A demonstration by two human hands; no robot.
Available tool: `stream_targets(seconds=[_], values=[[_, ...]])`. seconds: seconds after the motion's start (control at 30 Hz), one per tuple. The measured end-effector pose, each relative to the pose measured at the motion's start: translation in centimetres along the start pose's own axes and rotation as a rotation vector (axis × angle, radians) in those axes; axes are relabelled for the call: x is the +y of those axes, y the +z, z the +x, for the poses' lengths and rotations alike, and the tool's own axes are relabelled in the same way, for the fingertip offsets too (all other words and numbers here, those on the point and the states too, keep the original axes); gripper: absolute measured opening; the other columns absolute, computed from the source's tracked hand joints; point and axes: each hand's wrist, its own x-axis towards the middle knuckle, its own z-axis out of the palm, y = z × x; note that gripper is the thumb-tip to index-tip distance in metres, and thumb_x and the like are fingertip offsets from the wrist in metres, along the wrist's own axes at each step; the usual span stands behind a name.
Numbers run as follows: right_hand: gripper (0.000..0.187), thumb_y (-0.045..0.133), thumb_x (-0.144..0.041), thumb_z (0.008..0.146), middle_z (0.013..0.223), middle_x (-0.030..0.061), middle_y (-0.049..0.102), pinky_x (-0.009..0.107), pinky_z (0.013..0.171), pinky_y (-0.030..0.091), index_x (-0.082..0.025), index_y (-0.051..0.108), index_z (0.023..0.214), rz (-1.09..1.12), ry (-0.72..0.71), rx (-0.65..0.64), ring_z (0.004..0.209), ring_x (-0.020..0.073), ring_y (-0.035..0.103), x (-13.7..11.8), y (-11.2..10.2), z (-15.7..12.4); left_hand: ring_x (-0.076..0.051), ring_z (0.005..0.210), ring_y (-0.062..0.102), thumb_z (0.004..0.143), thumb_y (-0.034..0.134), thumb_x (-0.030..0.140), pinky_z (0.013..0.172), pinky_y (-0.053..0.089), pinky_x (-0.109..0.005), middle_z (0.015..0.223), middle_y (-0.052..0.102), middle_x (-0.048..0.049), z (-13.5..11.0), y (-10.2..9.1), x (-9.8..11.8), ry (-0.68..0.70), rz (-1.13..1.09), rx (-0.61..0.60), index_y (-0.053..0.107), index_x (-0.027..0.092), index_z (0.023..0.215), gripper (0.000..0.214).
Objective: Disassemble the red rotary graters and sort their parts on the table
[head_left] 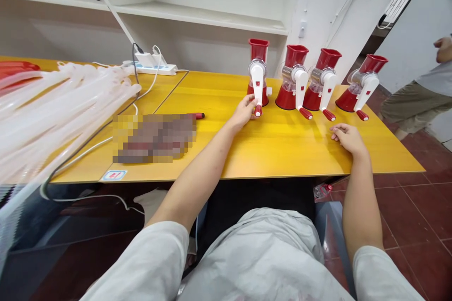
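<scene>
A red and white rotary grater [259, 49] stands upright on the yellow table, the leftmost in a row. My left hand [244, 112] is at its front, fingers curled by the white crank arm and its red knob; the fingertips are partly hidden behind the crank. Over the table's right part, my right hand [348, 138] is loosely curled with nothing visible in it. Beyond that hand are three more such graters: one rotary grater [295, 56] nearest the first, a middle grater [328, 59], and the rightmost grater [376, 63], all with cranks facing me.
On the yellow table [282, 153], a blurred-out dark object [157, 138] lies left of my arm, with a red-tipped pen [198, 115]. Long translucent plastic strips [63, 113], cables and a power strip [158, 69] occupy the left. A person [420, 89] is at far right.
</scene>
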Motion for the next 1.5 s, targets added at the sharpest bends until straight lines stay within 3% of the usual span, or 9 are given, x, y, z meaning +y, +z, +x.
stream_targets(seconds=[0.2,0.37,0.5,0.6,0.73,0.97,1.17,1.3,1.5], values=[[0.018,0.084,-0.039,0.095,0.079,0.0072,0.082,0.034,0.072,0.054,-0.022,0.085,0.101,0.011,0.0,-0.001,0.075,0.0212,0.068,-0.4,0.0,-0.1,-0.019,0.09,0.08,0.103,0.091,0.03,0.093,0.069,-0.036,0.117,0.087,-0.0053,-0.9,0.1,0.6,-0.036,-0.158,-0.033,0.074,0.023,0.141,0.043],[0.024,0.087,-0.044,0.092,0.078,0.0071,0.08,0.033,0.07,0.052,-0.021,0.083,0.1,0.014,0.001,0.0,0.073,0.0211,0.068,-0.6,0.1,-0.2,-0.015,0.075,0.074,0.076,0.083,0.023,0.084,0.069,-0.033,0.1,0.081,0.0032,-1.3,0.2,1.2,-0.029,-0.25,-0.079,0.07,0.025,0.144,0.069],[0.026,0.088,-0.046,0.091,0.078,0.007,0.08,0.032,0.068,0.051,-0.022,0.083,0.099,0.015,0.003,-0.001,0.073,0.0207,0.068,-0.8,0.1,-0.3,-0.017,0.069,0.075,0.065,0.079,0.024,0.077,0.069,-0.034,0.097,0.084,0.0042,-1.6,0.1,1.0,-0.026,-0.282,-0.127,0.064,0.027,0.142,0.079],[0.026,0.089,-0.046,0.091,0.077,0.0067,0.079,0.032,0.068,0.051,-0.022,0.083,0.099,0.018,0.004,0.001,0.072,0.0205,0.068,-0.9,0.1,-0.3,-0.022,0.08,0.086,0.067,0.088,0.027,0.083,0.075,-0.039,0.104,0.089,0.0011,-1.8,-0.2,0.8,-0.01,-0.318,-0.241,0.063,0.028,0.137,0.074],[0.024,0.088,-0.044,0.092,0.076,0.0071,0.08,0.031,0.066,0.051,-0.021,0.083,0.098,0.022,0.004,0.008,0.072,0.0204,0.068,-1.0,0.2,-0.4,-0.03,0.103,0.095,0.074,0.111,0.034,0.103,0.079,-0.053,0.123,0.094,-0.0052,-2.1,-0.3,0.4,0.075,-0.373,-0.423,0.069,0.027,0.144,0.082],[0.021,0.086,-0.039,0.093,0.077,0.0078,0.081,0.031,0.068,0.052,-0.019,0.085,0.1,0.019,0.007,0.011,0.072,0.0197,0.068,-1.1,0.2,-0.5,-0.039,0.115,0.098,0.08,0.127,0.052,0.123,0.074,-0.07,0.14,0.097,-0.0199,-3.6,0.6,0.6,0.115,-0.4,-0.519,0.073,0.021,0.143,0.089],[0.016,0.081,-0.034,0.093,0.077,0.0078,0.081,0.031,0.068,0.052,-0.02,0.084,0.099,0.019,0.015,0.012,0.072,0.0196,0.067,-1.3,0.2,-0.6,-0.036,0.111,0.099,0.083,0.125,0.056,0.11,0.078,-0.055,0.128,0.098,-0.0179,-3.4,0.0,0.8,0.049,-0.451,-0.575,0.076,0.02,0.136,0.08],[0.016,0.083,-0.035,0.092,0.076,0.0073,0.081,0.031,0.069,0.053,-0.021,0.083,0.098,0.019,0.016,0.012,0.072,0.0202,0.068,-1.5,0.2,-0.7,-0.035,0.109,0.099,0.09,0.119,0.056,0.105,0.077,-0.049,0.129,0.098,-0.02,-2.9,-0.5,0.9,0.034,-0.438,-0.526,0.079,0.02,0.133,0.069],[0.016,0.085,-0.037,0.092,0.076,0.0066,0.08,0.03,0.067,0.053,-0.022,0.083,0.097,0.021,0.014,0.013,0.072,0.0198,0.069,-1.6,0.2,-0.8,-0.03,0.099,0.094,0.065,0.128,0.059,0.094,0.072,-0.042,0.122,0.098,-0.0162,-2.5,-1.7,1.5,0.008,-0.221,-0.44,0.088,0.018,0.13,0.087]])
